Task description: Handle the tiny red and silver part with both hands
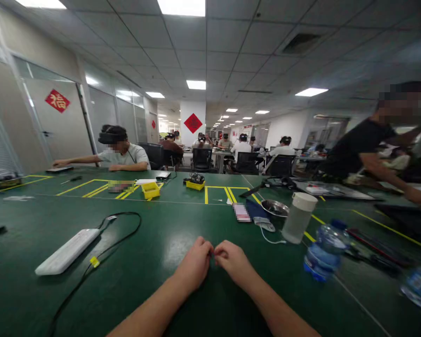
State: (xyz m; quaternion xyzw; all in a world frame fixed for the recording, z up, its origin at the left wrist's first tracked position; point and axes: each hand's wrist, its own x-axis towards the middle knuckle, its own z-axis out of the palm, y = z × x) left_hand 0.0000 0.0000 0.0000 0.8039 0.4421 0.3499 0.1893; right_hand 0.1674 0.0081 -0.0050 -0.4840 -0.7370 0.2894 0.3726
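My left hand [195, 263] and my right hand [232, 260] rest side by side on the green table [154, 262], close to its near edge. Both are curled into loose fists, knuckles up, and their fingertips meet in the middle. Whatever sits between the fingertips is too small to make out. A white power bank [68, 251] lies to the left of my hands, with a black cable [121, 234] looping from it.
A frosted bottle with a white cap [299, 217], a metal bowl [274, 208] and a blue water bottle [324, 252] stand to the right. Yellow trays [150, 189] sit farther back. One person sits at the far left; another leans over the table at the right.
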